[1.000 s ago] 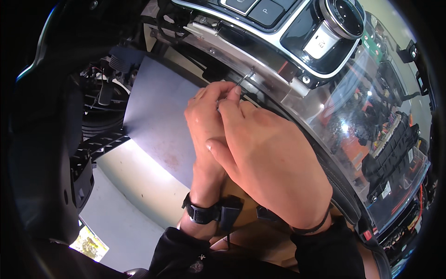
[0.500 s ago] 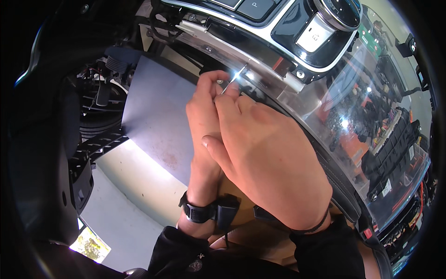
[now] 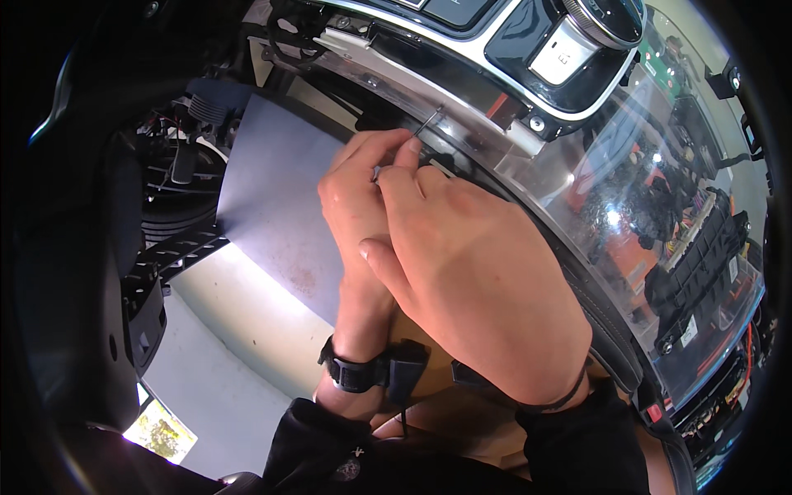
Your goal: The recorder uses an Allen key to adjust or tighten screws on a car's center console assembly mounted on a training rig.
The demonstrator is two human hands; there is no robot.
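Observation:
My left hand (image 3: 359, 194) pinches a thin metal rod (image 3: 426, 123) between thumb and forefinger; whether it is a hex key or a screwdriver shaft does not show. Its tip meets a clear plastic side panel (image 3: 466, 132) below a car's centre console. Over the left hand lies my right hand (image 3: 495, 280), fingers curled closed at the rod's rear, its thumb against the left hand. A bit of metal glints between the hands; the rest of the rod's near end is hidden.
Above is the console trim with a rotary knob (image 3: 606, 21) and a silver-edged frame. To the right, a transparent cover (image 3: 594, 223) shows wiring and a black connector block (image 3: 693, 272). A grey panel (image 3: 276, 181) stands left, with pedals (image 3: 183, 161) beyond it.
My left forefinger and thumb have closed around the rod, covering more of its shaft. The left hand has shifted slightly left; the right hand has hardly moved.

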